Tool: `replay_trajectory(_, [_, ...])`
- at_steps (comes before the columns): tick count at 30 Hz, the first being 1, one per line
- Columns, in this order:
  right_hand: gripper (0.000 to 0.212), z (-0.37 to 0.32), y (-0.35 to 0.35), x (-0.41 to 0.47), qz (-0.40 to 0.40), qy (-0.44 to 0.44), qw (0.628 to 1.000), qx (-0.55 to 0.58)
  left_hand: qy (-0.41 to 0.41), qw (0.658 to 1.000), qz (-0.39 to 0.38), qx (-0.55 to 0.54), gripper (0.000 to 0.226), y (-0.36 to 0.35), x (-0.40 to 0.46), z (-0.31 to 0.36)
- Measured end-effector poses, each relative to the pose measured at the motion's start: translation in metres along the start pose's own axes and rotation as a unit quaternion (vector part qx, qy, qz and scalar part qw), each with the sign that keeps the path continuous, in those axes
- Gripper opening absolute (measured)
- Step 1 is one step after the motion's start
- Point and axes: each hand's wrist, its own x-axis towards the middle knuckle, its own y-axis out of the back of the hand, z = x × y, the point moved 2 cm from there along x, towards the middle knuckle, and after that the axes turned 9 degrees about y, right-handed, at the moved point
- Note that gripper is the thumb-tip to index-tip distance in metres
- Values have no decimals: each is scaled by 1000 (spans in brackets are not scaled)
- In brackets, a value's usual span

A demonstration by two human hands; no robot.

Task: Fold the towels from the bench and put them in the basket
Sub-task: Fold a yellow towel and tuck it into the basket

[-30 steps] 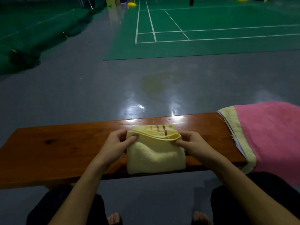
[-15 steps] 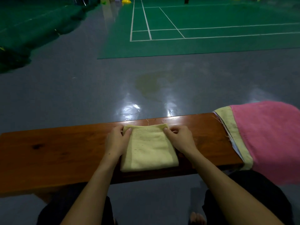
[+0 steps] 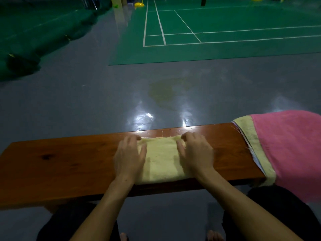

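The fingers of the left hand lie straight and flat along the left edge of the folded yellow towel, pressing it down; the right hand rests on the right edge with its thumb laid flat on the cloth and its fingertips bent at the far corner, though whether they pinch the fabric cannot be told. The towel lies squared on the middle of the wooden desk, its near edge level with the desk's front edge. No writing or label can be read on it. At the right end of the desk a pink towel is draped over a pale yellow-green towel, both hanging over the end and cut off by the frame. Beyond the desk is a glossy grey floor with light reflections, then a green court mat with white lines. The room is dim; rolled green matting at far left is hard to make out. No basket is in view.
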Motion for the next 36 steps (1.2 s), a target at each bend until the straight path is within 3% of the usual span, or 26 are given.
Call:
replay_trajectory(2, [36,-19,-4,-11,-16,131,991,22,-71,996,-58,-11,34,-8,-15,4])
replay_trajectory(4, [50,-31,-18,-26,-107,212,971,36,-130,983,-119,53,54,-24,-28,4])
replay_trajectory(6, [63,-30,-31,-35,-200,214,956,28,-135,969,-162,131,71,-37,-34,3])
replay_trajectory(8, [71,-20,-39,-36,-241,193,951,16,-101,962,-199,159,81,-45,-33,2])
replay_trajectory(16, [86,6,-30,-30,-284,122,951,-7,-80,959,-202,182,88,-40,-28,-3])
replay_trajectory(20, [77,24,-9,-25,-220,72,971,-58,-107,954,-222,170,91,-21,-28,-8])
replay_trajectory(24, [52,24,12,-31,-131,146,979,49,-156,959,-205,120,61,10,-33,-19])
replay_trajectory(27, [55,11,20,-44,-173,197,954,148,-167,965,-157,131,54,28,-35,-16])
replay_trajectory(30, [66,9,16,-51,-234,234,937,109,-187,960,-170,121,48,29,-38,-16])
replay_trajectory(36, [68,13,8,-41,-239,240,938,74,-232,937,-208,161,67,18,-38,-24])
